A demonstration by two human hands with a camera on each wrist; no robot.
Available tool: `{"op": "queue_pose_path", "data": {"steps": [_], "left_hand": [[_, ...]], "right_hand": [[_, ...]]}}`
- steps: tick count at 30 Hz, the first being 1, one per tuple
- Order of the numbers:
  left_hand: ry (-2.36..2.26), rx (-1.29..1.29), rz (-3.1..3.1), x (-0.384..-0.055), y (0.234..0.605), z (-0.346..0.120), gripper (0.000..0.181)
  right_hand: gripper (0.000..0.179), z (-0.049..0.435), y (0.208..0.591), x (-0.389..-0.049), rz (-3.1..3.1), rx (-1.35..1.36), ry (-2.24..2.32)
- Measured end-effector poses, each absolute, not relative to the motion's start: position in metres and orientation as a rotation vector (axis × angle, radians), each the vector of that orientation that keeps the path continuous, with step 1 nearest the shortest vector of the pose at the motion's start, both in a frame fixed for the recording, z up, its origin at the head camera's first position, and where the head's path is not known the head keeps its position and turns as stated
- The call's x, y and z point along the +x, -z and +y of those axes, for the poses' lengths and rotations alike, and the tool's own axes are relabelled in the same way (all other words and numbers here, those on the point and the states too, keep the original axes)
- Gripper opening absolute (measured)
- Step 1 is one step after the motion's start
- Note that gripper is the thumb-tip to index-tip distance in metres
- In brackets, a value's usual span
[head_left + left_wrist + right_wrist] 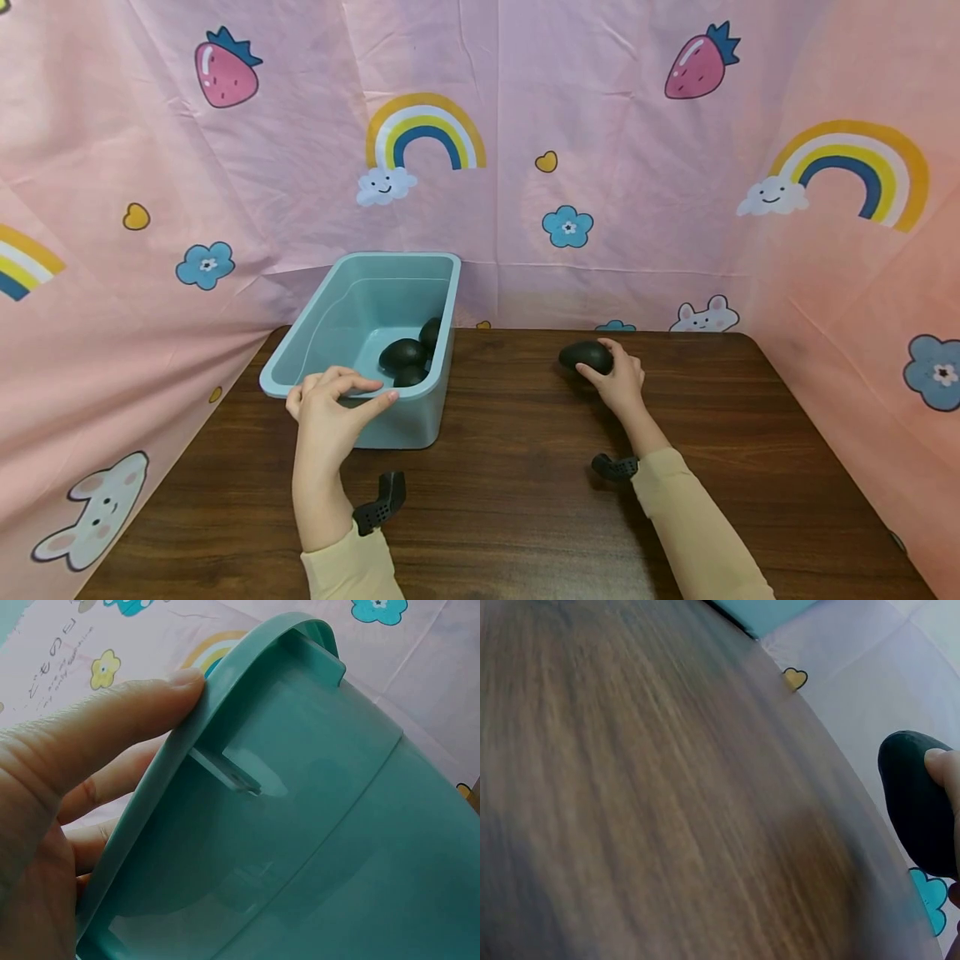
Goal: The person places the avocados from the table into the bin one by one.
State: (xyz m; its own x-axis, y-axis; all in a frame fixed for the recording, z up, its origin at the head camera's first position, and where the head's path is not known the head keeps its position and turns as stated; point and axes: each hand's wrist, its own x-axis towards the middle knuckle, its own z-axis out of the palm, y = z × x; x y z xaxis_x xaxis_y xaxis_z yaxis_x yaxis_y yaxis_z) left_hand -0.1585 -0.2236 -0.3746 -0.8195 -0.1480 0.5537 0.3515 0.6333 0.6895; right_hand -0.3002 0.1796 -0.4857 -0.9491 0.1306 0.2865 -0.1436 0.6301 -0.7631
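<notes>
My right hand (621, 379) holds a dark, smooth avocado (585, 357) near the back of the table, thumb on its near side. In the right wrist view the same avocado (915, 802) shows at the right edge with the thumb on it. Over the near rim of a blue-green plastic bin (447, 350) is my left hand (330, 417), pinching the rim between thumb and fingers. The left wrist view has the thumb against the rim (217, 690) and other fingers beyond it. Several avocados (403, 354) lie inside the bin, partly hidden by its wall.
The bin stands at the left on a dark wood-grain table (517, 500). A pink printed cloth (495, 225) hangs behind the table and along both sides, close to its edges. Each wrist carries a black camera mount (380, 504).
</notes>
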Motion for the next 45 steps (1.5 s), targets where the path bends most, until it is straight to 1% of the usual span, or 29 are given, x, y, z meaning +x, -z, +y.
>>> {"op": "queue_pose_path", "data": {"steps": [16,45], "left_hand": [[1.127,-0.171,-2.278,-0.158,0.374,-0.223,0.021],[1.138,-0.174,-2.268,-0.158,0.376,-0.223,0.018]], "right_hand": [[0.067,0.176,0.477,-0.298,-2.502,0.033,-1.197],[0.064,0.161,0.45,-0.288,-2.424,0.084,-1.199]]}}
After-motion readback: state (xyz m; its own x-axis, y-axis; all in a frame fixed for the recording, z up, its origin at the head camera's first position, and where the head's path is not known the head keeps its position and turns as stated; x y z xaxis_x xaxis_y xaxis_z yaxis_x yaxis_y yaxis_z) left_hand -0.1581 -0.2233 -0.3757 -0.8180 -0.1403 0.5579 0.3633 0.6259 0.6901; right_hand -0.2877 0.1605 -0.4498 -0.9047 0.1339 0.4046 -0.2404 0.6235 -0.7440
